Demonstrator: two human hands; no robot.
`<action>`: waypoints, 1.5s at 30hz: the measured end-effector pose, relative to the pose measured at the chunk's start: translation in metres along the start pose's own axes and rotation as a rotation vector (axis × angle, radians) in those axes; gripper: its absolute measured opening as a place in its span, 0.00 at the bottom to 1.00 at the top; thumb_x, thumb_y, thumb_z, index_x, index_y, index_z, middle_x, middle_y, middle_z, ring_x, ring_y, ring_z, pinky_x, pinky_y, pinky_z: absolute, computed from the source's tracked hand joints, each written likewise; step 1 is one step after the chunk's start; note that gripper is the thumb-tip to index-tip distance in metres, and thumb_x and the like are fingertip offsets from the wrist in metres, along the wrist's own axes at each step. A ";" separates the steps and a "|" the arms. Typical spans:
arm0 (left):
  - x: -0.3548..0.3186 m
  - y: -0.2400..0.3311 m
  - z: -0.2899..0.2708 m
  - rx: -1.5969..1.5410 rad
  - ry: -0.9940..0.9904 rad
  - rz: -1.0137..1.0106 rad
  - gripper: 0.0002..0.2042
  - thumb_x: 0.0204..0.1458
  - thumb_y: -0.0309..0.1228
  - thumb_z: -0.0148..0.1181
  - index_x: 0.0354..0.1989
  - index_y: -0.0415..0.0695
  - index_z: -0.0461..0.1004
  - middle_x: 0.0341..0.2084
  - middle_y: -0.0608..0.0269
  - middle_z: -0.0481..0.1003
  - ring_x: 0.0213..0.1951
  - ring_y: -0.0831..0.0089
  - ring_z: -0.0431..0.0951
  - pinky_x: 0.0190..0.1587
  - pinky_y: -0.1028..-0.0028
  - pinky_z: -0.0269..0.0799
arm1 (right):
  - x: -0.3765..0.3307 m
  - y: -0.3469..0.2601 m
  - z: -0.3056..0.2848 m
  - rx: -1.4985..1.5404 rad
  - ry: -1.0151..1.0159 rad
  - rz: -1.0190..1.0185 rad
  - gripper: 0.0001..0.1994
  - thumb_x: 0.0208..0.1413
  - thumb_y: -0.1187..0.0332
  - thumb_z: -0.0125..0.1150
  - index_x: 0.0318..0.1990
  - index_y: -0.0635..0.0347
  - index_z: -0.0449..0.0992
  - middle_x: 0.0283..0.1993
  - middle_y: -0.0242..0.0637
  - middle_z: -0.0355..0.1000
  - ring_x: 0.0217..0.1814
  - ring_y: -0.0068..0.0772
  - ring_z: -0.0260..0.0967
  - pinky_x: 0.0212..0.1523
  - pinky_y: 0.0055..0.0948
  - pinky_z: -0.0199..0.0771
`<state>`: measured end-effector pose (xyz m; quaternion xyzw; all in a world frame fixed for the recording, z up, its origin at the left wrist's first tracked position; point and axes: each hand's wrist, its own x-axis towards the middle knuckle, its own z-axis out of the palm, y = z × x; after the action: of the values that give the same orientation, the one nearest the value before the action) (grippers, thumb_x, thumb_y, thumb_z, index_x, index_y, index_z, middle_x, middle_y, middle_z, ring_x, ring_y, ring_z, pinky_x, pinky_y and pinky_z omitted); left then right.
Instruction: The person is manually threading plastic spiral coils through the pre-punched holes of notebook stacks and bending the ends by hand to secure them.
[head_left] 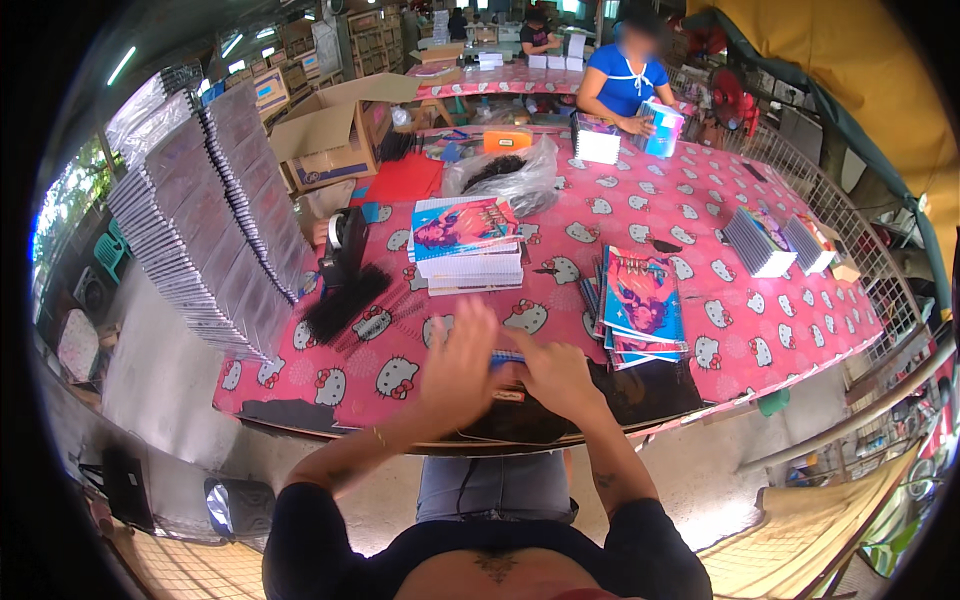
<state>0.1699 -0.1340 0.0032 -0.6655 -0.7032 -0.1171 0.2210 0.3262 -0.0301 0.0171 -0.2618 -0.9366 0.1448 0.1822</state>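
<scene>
I see the table (700,250) under a pink patterned cloth, with a tall leaning stack (215,230) of silver-covered books at its left end. A notebook pile (465,245) sits mid-table, covers (640,305) to its right. At the near edge, my left hand (455,365) spreads its fingers wide (blurred); my right hand (555,375) pinches a blue strip (505,356) over a dark sheet (620,395).

Bare pink tablecloth (560,300) between notebook stack (468,262) and fanned covers (642,305), both close ahead.
</scene>
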 end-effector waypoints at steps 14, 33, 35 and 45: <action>0.007 -0.020 -0.008 -0.289 -0.160 0.208 0.34 0.57 0.50 0.58 0.64 0.35 0.66 0.64 0.47 0.67 0.69 0.52 0.62 0.72 0.41 0.40 | -0.044 0.053 0.075 1.165 0.459 0.108 0.11 0.57 0.74 0.71 0.45 0.67 0.81 0.41 0.33 0.80 0.42 0.18 0.73 0.46 0.21 0.72; -0.035 0.008 0.030 -0.193 -0.014 0.250 0.40 0.60 0.54 0.52 0.70 0.31 0.57 0.71 0.37 0.54 0.74 0.42 0.50 0.71 0.39 0.38 | -0.039 0.047 0.074 1.215 0.212 0.108 0.09 0.64 0.74 0.62 0.50 0.66 0.76 0.38 0.27 0.75 0.38 0.14 0.67 0.41 0.19 0.69; -0.066 0.019 0.048 -0.315 0.021 0.394 0.40 0.60 0.53 0.52 0.70 0.31 0.55 0.71 0.38 0.54 0.74 0.44 0.50 0.71 0.40 0.39 | -0.044 0.048 0.068 1.070 0.201 0.076 0.09 0.64 0.74 0.62 0.50 0.66 0.77 0.37 0.26 0.74 0.37 0.13 0.65 0.39 0.19 0.68; 0.007 0.002 0.023 -0.094 0.111 0.235 0.40 0.61 0.58 0.47 0.69 0.33 0.59 0.70 0.41 0.58 0.74 0.48 0.53 0.72 0.42 0.38 | -0.035 0.040 0.060 0.837 0.231 0.080 0.10 0.57 0.72 0.66 0.45 0.63 0.80 0.23 0.37 0.66 0.24 0.19 0.57 0.26 0.25 0.61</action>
<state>0.1682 -0.1174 -0.0138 -0.7454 -0.6008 -0.1599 0.2404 0.3468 -0.0271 -0.0606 -0.2158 -0.7597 0.4889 0.3706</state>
